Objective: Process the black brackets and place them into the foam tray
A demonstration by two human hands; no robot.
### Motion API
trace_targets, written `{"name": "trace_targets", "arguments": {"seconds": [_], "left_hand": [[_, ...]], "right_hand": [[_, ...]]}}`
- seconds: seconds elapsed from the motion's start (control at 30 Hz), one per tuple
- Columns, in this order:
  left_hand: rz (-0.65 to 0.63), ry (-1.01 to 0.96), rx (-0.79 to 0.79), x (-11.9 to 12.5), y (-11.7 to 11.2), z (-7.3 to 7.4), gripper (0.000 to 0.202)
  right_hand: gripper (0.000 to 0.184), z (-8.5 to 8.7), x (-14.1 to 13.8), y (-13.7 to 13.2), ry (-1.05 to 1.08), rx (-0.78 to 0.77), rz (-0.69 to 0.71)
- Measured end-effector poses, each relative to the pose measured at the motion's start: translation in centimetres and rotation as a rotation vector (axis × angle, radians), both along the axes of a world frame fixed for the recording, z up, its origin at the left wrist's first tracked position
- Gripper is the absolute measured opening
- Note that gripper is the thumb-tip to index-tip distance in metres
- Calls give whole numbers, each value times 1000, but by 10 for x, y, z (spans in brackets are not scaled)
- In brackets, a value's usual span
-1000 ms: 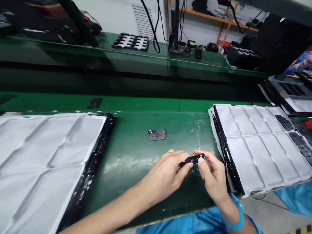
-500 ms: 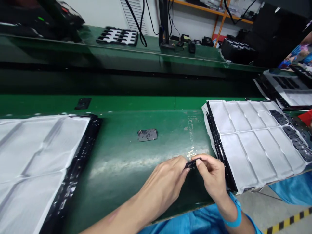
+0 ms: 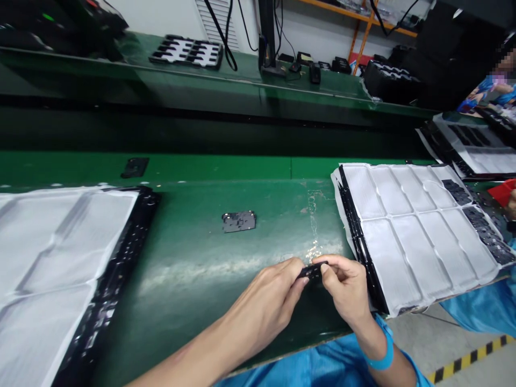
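Between my two hands is a small flat black plastic part point(image 3: 312, 270), held tilted just above the green tabletop near its front edge. My left hand point(image 3: 278, 287) pinches its left end with thumb and fingers. On the other end, the thumb and forefinger of my right hand point(image 3: 347, 286) are closed. A blue band circles my right wrist. Farther back, left of my hands, a similar dark rectangular plastic part point(image 3: 239, 221) lies flat on the green table point(image 3: 193, 252). Fingers cover both ends of the held part.
Right of my hands lies a stack of white-lined trays point(image 3: 403, 236) with several black parts at its right end. Another tray stack point(image 3: 60, 236) fills the left. A black part point(image 3: 135, 167) lies behind it. A co-worker's hand point(image 3: 511, 204) shows at the right edge.
The whole view has shifted slightly, moving things a little left and up. My grip on the black part looks the same. A co-worker's hand now shows more at the right edge.
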State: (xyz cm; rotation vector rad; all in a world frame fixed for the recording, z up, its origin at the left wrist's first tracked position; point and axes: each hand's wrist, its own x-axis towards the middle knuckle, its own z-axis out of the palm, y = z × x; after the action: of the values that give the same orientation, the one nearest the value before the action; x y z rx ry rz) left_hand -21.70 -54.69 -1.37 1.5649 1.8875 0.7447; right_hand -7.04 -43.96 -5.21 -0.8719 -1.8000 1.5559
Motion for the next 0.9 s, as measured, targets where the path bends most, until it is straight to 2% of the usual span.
{"name": "trace_targets", "arguments": {"seconds": [0.33, 0.43, 0.73, 0.9], "left_hand": [[0, -21, 10, -3, 0, -1, 24], [2, -7, 12, -3, -2, -1, 24], [35, -41, 42, -3, -4, -2, 24], [46, -49, 26, 0, -5, -3, 24]], "right_hand": [[22, -2, 4, 4, 3, -131, 97], [23, -2, 2, 5, 27, -154, 82], [25, -3, 5, 6, 28, -116, 130], [21, -1, 2, 4, 11, -117, 82]]}}
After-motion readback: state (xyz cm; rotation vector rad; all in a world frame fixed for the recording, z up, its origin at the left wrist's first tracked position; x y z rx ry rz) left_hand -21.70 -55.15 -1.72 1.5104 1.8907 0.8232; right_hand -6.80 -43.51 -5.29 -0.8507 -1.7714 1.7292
